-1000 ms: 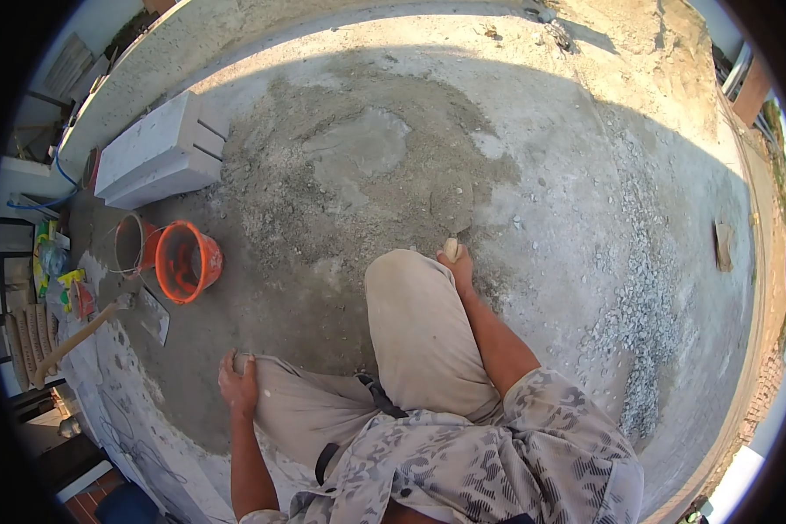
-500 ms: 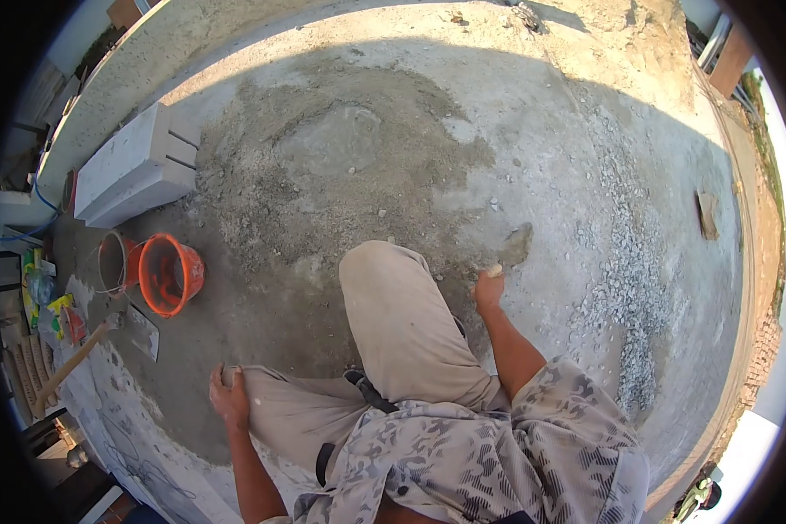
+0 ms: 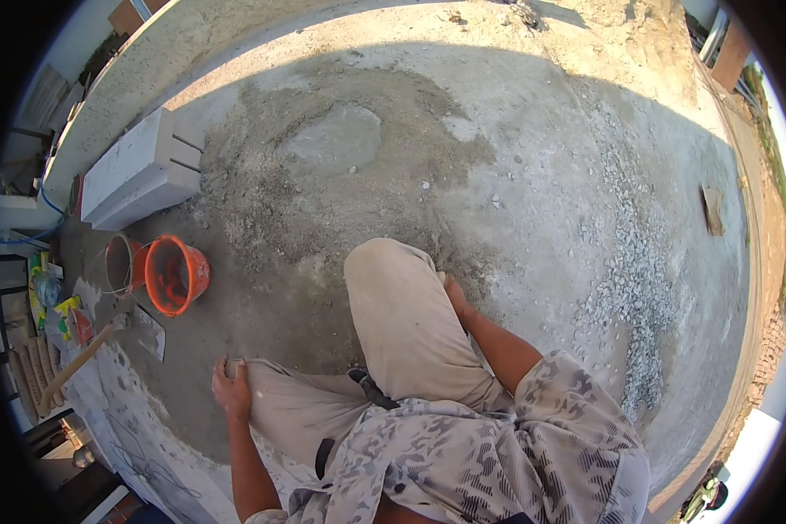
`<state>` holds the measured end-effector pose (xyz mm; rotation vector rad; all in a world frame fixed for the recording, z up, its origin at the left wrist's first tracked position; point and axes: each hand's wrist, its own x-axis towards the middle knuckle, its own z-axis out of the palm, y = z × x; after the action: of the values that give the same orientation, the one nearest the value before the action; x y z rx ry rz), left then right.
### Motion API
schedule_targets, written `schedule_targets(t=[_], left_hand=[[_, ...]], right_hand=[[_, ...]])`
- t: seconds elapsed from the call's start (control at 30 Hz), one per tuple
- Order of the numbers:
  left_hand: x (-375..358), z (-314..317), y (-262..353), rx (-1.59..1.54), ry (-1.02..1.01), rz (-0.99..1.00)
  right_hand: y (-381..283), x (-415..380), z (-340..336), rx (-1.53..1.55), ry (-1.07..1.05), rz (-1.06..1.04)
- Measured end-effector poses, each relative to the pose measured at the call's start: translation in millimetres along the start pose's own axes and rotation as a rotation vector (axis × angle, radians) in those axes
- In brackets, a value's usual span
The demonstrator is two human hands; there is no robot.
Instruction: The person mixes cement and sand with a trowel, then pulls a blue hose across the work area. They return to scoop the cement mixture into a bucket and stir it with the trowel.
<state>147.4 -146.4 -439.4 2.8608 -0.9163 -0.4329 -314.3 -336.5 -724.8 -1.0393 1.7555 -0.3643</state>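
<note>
My left hand [image 3: 230, 390] rests on my left knee, fingers lying loosely apart with nothing in them. Low beside my bent right knee is my right hand [image 3: 453, 295], its fingers partly covered by the trouser leg. It is closed on a trowel, whose blade the knee hides at this moment. Around the knee lies damp, grey-brown mortar [image 3: 323, 253] with a crumbly surface. Farther ahead, a smooth wet puddle [image 3: 336, 140] sits in a ring of the same mix.
Two orange buckets [image 3: 203, 271] stand at the left, near stacked pale blocks [image 3: 135, 179]. A flat metal plate [image 3: 151, 334] and a wooden-handled tool [image 3: 77, 365] lie closer. Loose gravel [image 3: 642, 297] is strewn at the right. A low wall [image 3: 140, 92] runs along the far left.
My right hand has swung left with the trowel, from the open floor to behind my right knee. The left hand has stayed on the knee.
</note>
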Motion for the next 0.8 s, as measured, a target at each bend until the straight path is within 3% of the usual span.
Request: schedule_targets(t=[0.13, 0.2, 0.23, 0.33, 0.43, 0.53, 0.63, 0.73, 0.8], left_hand=[[-4.2, -5.8, 0.9, -0.034, 0.009, 0.011], [-9.7, -7.8, 1.7, -0.007, 0.038, -0.002], [-12.0, -7.6, 2.6, 0.005, 0.048, -0.010], [-12.1, -10.7, 9.9, 0.024, 0.014, -0.018], [-12.6, -9.8, 17.2, 0.026, 0.049, -0.025], [-15.0, -8.7, 16.1, 0.004, 0.073, 0.017], [-19.7, -14.0, 19.8, -0.031, 0.047, -0.024], [-23.8, -15.3, 25.5, -0.044, 0.077, 0.002], [-25.0, -16.3, 33.4, -0.034, 0.090, 0.002]], right_hand=[[-19.5, 11.0, 1.7, 0.375, -0.298, -0.115], [-35.6, 5.3, -16.8, 0.313, -0.293, -0.305], [-53.0, -2.7, -30.4, 0.192, -0.230, -0.449], [-111.8, 10.3, -62.8, -0.331, -0.149, -0.470], [-169.0, 21.6, -86.8, -0.664, -0.102, -0.497], [-160.0, 47.6, -103.0, -0.437, -0.226, -0.573], [-132.3, 67.4, -122.8, -0.992, -0.393, -0.882], [-113.5, 72.4, -111.8, -1.237, -0.643, -0.813], [-120.7, 83.1, -95.5, -1.283, -0.694, -0.702]])
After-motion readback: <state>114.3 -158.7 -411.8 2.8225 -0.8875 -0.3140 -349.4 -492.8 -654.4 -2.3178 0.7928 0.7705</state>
